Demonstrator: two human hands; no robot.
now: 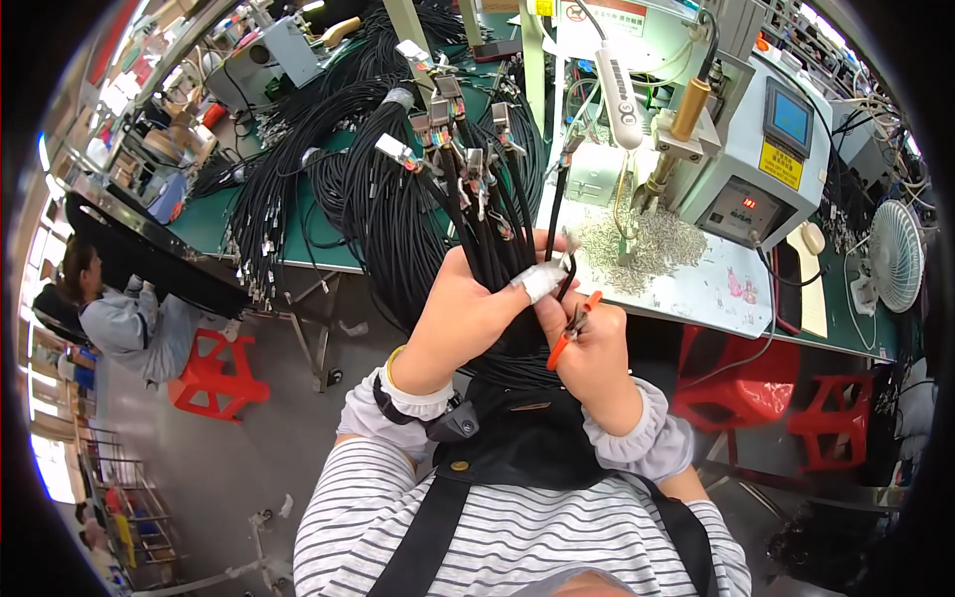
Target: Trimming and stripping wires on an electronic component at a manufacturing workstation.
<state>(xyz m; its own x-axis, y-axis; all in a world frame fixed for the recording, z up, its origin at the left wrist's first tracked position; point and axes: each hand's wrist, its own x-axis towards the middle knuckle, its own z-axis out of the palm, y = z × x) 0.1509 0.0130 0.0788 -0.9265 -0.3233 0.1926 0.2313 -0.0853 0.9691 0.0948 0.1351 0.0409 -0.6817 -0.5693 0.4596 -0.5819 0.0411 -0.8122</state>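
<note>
My left hand (466,316) is closed around a bundle of black cables (487,234) whose upper ends carry metal connectors (398,151) and short coloured wires. White tape wraps the thumb of this hand. My right hand (597,363) grips small orange-handled cutters (574,328), close beside the taped thumb. Between the two hands a single black cable (570,274) bends sharply; I cannot tell which fingers pinch it. Another black cable with a connector (568,147) rises just to the right of the bundle. The cutters' blades are partly hidden by my fingers.
Coiled black cables (348,189) cover the green table (209,227). On the right stand a bench machine (741,184), a heap of small metal pieces (652,244) and a white fan (895,257). Red stools (741,373) are under the table edge. A seated person (129,313) is at far left.
</note>
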